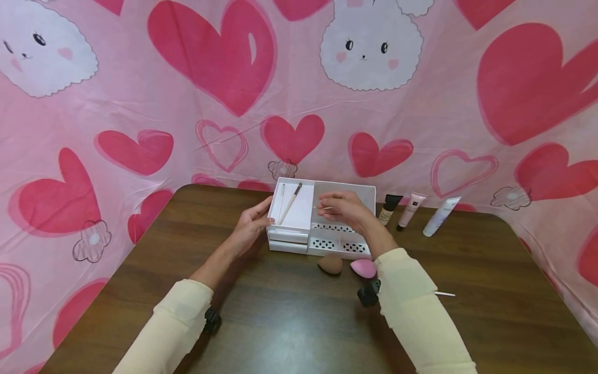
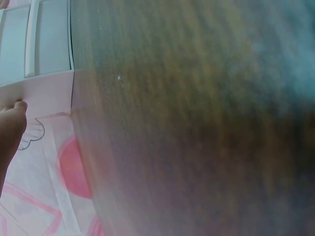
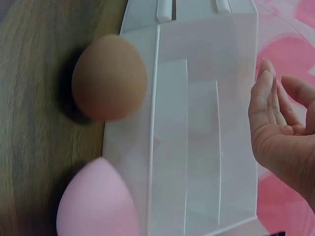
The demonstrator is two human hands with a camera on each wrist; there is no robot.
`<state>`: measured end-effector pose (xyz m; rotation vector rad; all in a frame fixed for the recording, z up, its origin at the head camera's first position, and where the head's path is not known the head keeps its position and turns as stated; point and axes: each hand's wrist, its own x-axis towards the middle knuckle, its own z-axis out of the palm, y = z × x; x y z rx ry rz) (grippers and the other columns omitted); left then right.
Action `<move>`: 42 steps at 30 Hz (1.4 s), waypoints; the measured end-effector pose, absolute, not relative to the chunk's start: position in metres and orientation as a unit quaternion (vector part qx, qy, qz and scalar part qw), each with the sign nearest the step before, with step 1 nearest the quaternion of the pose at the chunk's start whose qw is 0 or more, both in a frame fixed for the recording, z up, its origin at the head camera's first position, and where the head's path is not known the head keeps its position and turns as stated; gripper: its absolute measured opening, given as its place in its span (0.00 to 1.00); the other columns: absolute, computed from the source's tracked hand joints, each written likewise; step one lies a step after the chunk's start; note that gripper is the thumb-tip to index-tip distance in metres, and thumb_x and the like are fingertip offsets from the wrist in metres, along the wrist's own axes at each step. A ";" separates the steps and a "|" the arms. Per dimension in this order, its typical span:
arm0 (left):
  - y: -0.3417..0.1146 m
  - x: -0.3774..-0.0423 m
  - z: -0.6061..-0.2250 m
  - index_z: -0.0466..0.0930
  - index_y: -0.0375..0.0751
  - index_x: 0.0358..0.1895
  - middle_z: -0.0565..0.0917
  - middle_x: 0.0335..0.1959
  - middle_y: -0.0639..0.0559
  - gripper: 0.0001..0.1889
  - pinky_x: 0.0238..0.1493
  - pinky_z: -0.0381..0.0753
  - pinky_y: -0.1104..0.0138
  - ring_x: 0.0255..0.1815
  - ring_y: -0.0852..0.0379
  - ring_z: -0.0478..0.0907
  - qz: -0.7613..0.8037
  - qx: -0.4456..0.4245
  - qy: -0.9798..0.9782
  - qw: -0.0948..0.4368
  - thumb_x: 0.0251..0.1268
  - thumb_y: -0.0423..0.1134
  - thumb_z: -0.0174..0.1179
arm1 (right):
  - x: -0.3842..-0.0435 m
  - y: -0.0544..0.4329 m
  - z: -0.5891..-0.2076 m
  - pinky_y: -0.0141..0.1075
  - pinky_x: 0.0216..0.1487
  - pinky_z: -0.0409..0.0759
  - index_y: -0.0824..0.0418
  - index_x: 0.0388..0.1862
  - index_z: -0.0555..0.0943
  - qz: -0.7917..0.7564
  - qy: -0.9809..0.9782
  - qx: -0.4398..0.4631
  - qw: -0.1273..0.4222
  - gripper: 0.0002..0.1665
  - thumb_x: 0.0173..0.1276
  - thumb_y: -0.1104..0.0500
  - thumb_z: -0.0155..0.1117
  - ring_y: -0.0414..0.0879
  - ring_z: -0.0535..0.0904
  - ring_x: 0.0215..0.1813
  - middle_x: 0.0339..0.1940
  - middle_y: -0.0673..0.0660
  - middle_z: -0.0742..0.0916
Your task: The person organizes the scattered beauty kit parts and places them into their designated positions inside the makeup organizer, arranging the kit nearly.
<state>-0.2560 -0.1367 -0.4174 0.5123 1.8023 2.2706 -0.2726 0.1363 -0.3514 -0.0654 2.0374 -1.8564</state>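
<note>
A white desktop organizer (image 1: 341,254) stands on the table with two small drawers at its front left. In its top left tray lie a slim makeup brush with a dark tip (image 1: 290,204) and a thin whitish stick (image 1: 282,203). My left hand (image 1: 249,223) rests its fingers and thumb against the organizer's left side. Above the right compartments hovers my right hand (image 1: 345,209), its fingers loosely bent. The right wrist view shows a gap between thumb and fingers and nothing held in it. In front of the organizer sit a brown makeup sponge (image 1: 330,264) and a pink makeup sponge (image 1: 364,268).
Right of the organizer stand a black-capped beige tube (image 1: 389,209), a pink tube (image 1: 411,211) and a white tube (image 1: 441,217). A white stick (image 1: 445,294) pokes out beside the right sleeve. Behind the brown wooden table (image 1: 280,322) hangs a pink heart-print cloth (image 1: 224,135).
</note>
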 end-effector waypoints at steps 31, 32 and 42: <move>-0.135 -0.257 -0.420 0.43 0.25 0.80 0.46 0.84 0.33 0.37 0.60 0.73 0.83 0.84 0.39 0.44 0.777 0.174 0.597 0.099 0.67 0.20 0.44 | -0.226 0.236 -0.347 0.28 0.48 0.85 0.79 0.68 0.69 -0.572 0.811 -0.097 0.072 0.28 0.78 0.60 0.54 0.32 0.87 0.39 0.37 0.41 0.88; -0.135 -0.257 -0.420 0.43 0.25 0.80 0.46 0.84 0.33 0.38 0.59 0.74 0.82 0.84 0.39 0.45 0.776 0.174 0.598 0.099 0.67 0.20 0.44 | -0.224 0.239 -0.347 0.28 0.47 0.85 0.80 0.68 0.69 -0.572 0.812 -0.096 0.067 0.28 0.78 0.61 0.54 0.32 0.87 0.39 0.36 0.41 0.88; -0.137 -0.256 -0.419 0.43 0.25 0.80 0.46 0.84 0.34 0.37 0.60 0.72 0.83 0.84 0.40 0.44 0.773 0.174 0.602 0.098 0.68 0.20 0.44 | -0.208 0.262 -0.354 0.26 0.44 0.85 0.75 0.60 0.76 -0.590 0.802 -0.078 0.043 0.20 0.77 0.62 0.56 0.34 0.88 0.37 0.35 0.35 0.89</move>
